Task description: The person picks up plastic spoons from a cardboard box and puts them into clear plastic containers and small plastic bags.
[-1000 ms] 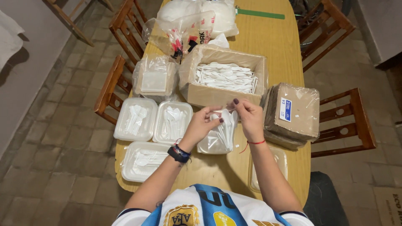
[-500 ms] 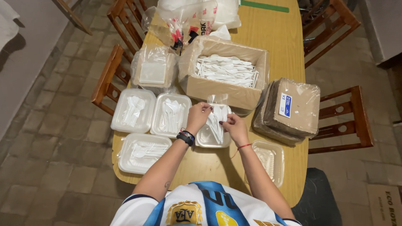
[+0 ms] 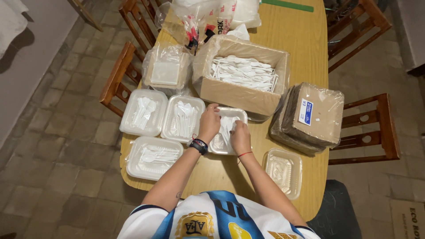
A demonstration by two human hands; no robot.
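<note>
I'd press the lid down evenly: left hand (image 3: 209, 124) and right hand (image 3: 239, 136) both lie flat, fingers together, on the tray (image 3: 228, 130) beside the box (image 3: 241, 79).

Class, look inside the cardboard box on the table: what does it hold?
The cardboard box holds a heap of white plastic cutlery. Whatever lies beneath that heap, and the box's bottom, is covered.

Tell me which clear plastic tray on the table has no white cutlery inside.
The clear tray alone near the right edge, beside the right hand. The other four trays hold white cutlery.
</note>
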